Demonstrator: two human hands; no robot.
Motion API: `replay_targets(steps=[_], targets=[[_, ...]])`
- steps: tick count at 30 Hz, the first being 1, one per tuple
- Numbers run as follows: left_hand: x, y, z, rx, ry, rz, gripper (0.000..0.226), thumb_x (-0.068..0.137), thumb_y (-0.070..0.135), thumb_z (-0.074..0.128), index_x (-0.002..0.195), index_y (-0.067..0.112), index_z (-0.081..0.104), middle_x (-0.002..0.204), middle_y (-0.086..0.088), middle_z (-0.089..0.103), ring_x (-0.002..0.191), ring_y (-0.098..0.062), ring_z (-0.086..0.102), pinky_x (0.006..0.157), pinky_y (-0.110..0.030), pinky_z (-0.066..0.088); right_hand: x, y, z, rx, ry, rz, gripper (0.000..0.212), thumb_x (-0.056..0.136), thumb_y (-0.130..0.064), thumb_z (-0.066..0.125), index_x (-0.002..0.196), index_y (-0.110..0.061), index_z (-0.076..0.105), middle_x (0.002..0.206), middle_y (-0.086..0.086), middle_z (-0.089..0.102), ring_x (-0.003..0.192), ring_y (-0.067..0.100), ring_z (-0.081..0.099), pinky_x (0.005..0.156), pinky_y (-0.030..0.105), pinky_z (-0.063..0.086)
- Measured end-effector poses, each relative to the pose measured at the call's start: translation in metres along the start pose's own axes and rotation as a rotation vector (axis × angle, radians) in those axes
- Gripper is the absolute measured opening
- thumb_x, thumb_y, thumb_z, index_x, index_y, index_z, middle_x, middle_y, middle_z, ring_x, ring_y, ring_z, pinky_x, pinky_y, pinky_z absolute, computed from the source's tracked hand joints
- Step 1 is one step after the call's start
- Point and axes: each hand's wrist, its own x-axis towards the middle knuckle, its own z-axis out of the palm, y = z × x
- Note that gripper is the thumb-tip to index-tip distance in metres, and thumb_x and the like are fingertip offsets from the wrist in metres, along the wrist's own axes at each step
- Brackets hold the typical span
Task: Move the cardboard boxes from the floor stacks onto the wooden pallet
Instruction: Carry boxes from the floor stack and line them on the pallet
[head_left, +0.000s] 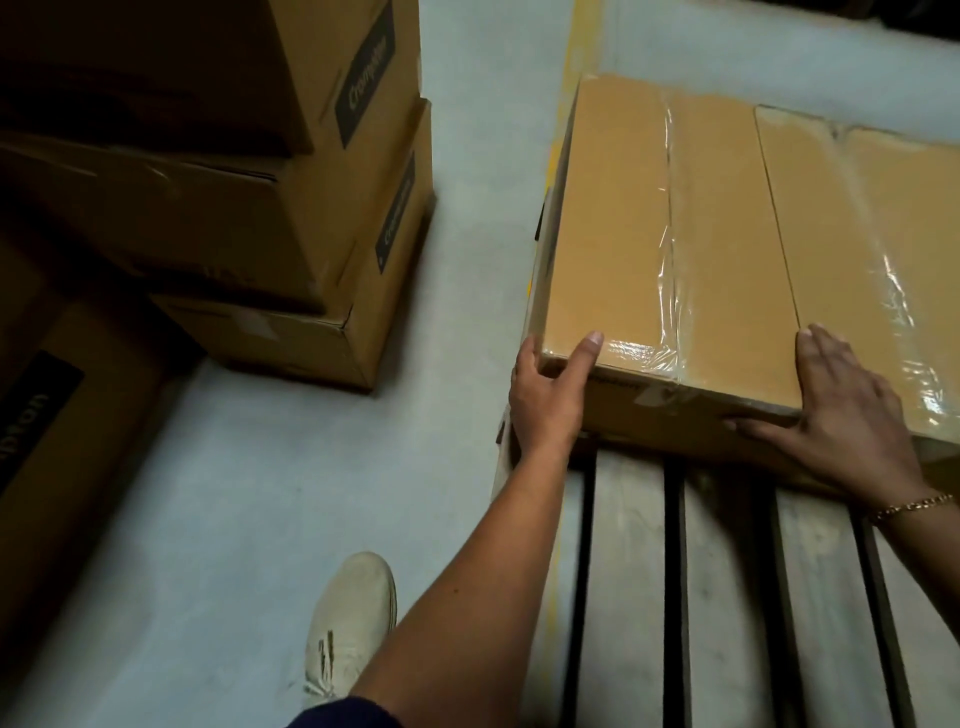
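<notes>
The left hand (545, 395) grips one near corner of the box (649, 234) on the pallet (628, 571) (fingers hidden behind its side); the right hand (852, 410) lies flat on the other. Beyond it, a neighbouring box (893, 208) is cut off.

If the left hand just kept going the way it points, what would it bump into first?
Probably nothing: the left hand grips the near corner of the cardboard box and points along its left side, where only floor shows. Depth is hard to judge.
</notes>
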Motion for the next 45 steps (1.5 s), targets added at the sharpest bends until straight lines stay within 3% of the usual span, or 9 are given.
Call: replay_targets(steps=[3, 6, 24, 30, 34, 36, 38, 41, 45], targets=[[0.003, -0.001, 0.0, 0.024, 0.004, 0.0, 0.093, 0.076, 0.072, 0.072, 0.155, 0.033, 0.038, 0.155, 0.003, 0.046, 0.142, -0.019, 0.043, 0.116, -0.043, 0.038, 0.001, -0.001, -0.001, -0.005, -0.002, 0.003, 0.122, 0.069, -0.081, 0.058, 0.16, -0.013, 0.014, 0.17, 0.006, 0.012, 0.156, 0.025, 0.014, 0.121, 0.055, 0.021], [0.002, -0.002, -0.001, 0.033, 0.008, -0.003, 0.091, 0.079, 0.068, 0.072, 0.155, 0.033, 0.038, 0.156, 0.004, 0.045, 0.143, -0.018, 0.041, 0.117, -0.042, 0.037, 0.0, -0.002, -0.001, -0.001, -0.002, 0.011, 0.122, 0.069, -0.082, 0.056, 0.16, -0.014, 0.014, 0.17, 0.005, 0.012, 0.155, 0.026, 0.015, 0.12, 0.055, 0.021], [0.001, -0.005, 0.0, 0.041, 0.025, -0.001, 0.097, 0.071, 0.078, 0.069, 0.154, 0.035, 0.04, 0.155, 0.004, 0.047, 0.141, -0.019, 0.043, 0.116, -0.047, 0.039, -0.001, -0.006, -0.005, 0.034, -0.011, 0.029, 0.126, 0.061, -0.085, 0.048, 0.162, -0.016, 0.016, 0.171, 0.003, 0.012, 0.156, 0.024, 0.015, 0.121, 0.052, 0.019], [-0.007, -0.006, -0.001, 0.056, 0.012, 0.001, 0.104, 0.07, 0.084, 0.064, 0.156, 0.036, 0.031, 0.16, 0.003, 0.039, 0.144, -0.022, 0.039, 0.115, -0.048, 0.039, -0.001, -0.005, -0.005, 0.026, -0.02, 0.029, 0.126, 0.063, -0.085, 0.05, 0.162, -0.016, 0.013, 0.171, 0.003, 0.01, 0.156, 0.024, 0.013, 0.122, 0.054, 0.019], [-0.009, 0.003, -0.01, 0.125, 0.012, -0.02, 0.11, 0.058, 0.1, 0.05, 0.147, 0.035, 0.047, 0.148, 0.004, 0.052, 0.135, -0.022, 0.048, 0.112, -0.047, 0.041, -0.001, -0.006, -0.005, 0.032, -0.014, 0.035, 0.126, 0.063, -0.085, 0.052, 0.162, -0.017, 0.013, 0.171, 0.003, 0.01, 0.156, 0.025, 0.014, 0.121, 0.055, 0.02], [0.003, 0.014, -0.024, 0.156, 0.044, -0.013, 0.098, 0.066, 0.1, 0.037, 0.135, 0.034, 0.06, 0.138, 0.001, 0.061, 0.127, -0.023, 0.053, 0.106, -0.042, 0.04, -0.001, -0.007, -0.005, 0.041, -0.014, 0.039, 0.126, 0.063, -0.084, 0.053, 0.162, -0.017, 0.013, 0.171, 0.003, 0.01, 0.156, 0.025, 0.014, 0.121, 0.055, 0.019], [0.026, 0.026, -0.044, 0.118, 0.054, -0.012, 0.087, 0.075, 0.094, 0.038, 0.129, 0.031, 0.065, 0.134, 0.0, 0.064, 0.124, -0.024, 0.056, 0.106, -0.043, 0.041, -0.001, -0.007, -0.004, 0.038, -0.015, 0.036, 0.126, 0.064, -0.082, 0.057, 0.162, -0.016, 0.013, 0.171, 0.003, 0.01, 0.156, 0.025, 0.014, 0.121, 0.055, 0.019], [0.053, 0.054, -0.07, 0.181, -0.163, 0.001, 0.063, 0.093, 0.071, 0.05, 0.137, 0.027, 0.06, 0.139, 0.003, 0.06, 0.127, -0.022, 0.056, 0.1, -0.043, 0.042, 0.0, -0.005, -0.003, 0.034, 0.001, 0.038, 0.125, 0.065, -0.079, 0.063, 0.161, -0.015, 0.015, 0.17, 0.004, 0.012, 0.155, 0.025, 0.015, 0.121, 0.055, 0.02], [0.058, 0.085, -0.063, 0.42, -0.497, 0.004, 0.059, 0.095, 0.06, 0.059, 0.147, 0.036, 0.046, 0.154, 0.006, 0.046, 0.135, -0.021, 0.047, 0.109, -0.052, 0.042, 0.0, -0.004, -0.002, 0.047, 0.012, 0.033, 0.126, 0.063, -0.08, 0.06, 0.161, -0.015, 0.016, 0.17, 0.005, 0.015, 0.155, 0.025, 0.016, 0.121, 0.056, 0.021]])
